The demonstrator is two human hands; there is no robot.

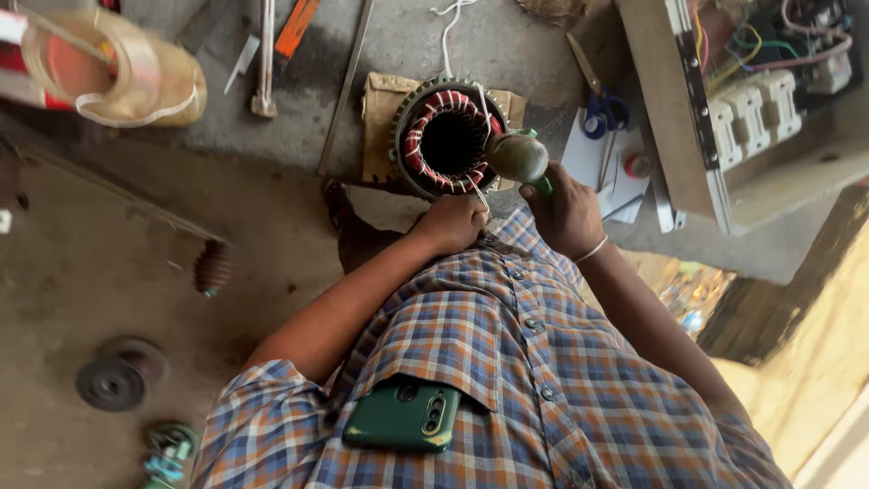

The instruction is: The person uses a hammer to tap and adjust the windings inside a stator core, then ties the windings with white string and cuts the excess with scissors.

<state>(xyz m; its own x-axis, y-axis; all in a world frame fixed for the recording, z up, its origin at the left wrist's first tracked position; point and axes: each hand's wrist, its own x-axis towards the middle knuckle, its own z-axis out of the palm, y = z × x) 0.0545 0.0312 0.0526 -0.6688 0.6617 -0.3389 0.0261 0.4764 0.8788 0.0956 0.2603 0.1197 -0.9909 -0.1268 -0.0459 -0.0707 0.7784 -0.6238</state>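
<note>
Right hand [568, 213] fingers wrapped round mallet [519, 156]; left hand [453, 224] fingers curled against stator [446, 138].

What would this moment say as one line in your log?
left hand: at stator rim | right hand: grips mallet | mallet head: beside red windings

On the grey concrete worktop [507, 41] I see a wound stator [448, 138] on cardboard [382, 113], blue-handled scissors [605, 110], paper sheets [602, 167] and an orange tool [297, 25].
</note>
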